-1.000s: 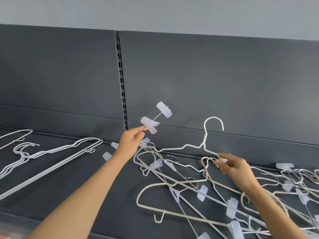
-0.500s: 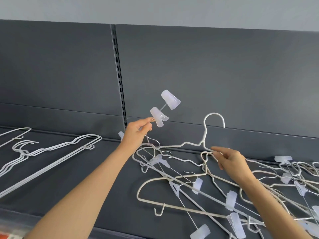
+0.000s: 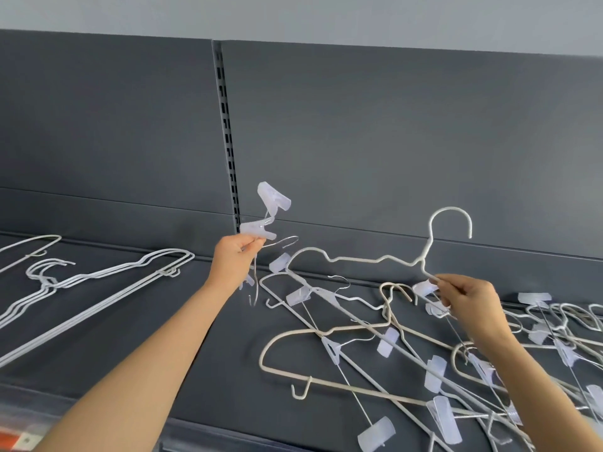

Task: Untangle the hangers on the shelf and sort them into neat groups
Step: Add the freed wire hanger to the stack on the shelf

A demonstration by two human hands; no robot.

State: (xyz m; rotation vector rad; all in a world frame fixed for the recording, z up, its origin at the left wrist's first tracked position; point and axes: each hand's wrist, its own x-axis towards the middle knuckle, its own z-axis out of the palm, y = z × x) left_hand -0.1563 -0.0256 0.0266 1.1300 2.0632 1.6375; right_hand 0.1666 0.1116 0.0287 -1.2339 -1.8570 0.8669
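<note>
left hand (image 3: 235, 260) pinches clip hanger (image 3: 265, 213) above shelf (image 3: 137, 327) | right hand (image 3: 470, 295) pinches white hanger (image 3: 375, 258) lifted over tangled pile (image 3: 408, 353) | sorted hangers (image 3: 91, 282) far left

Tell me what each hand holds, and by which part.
Left hand pinches a clip hanger at its lower clip. Right hand pinches a white hanger by the shoulder wire just below its neck.
</note>
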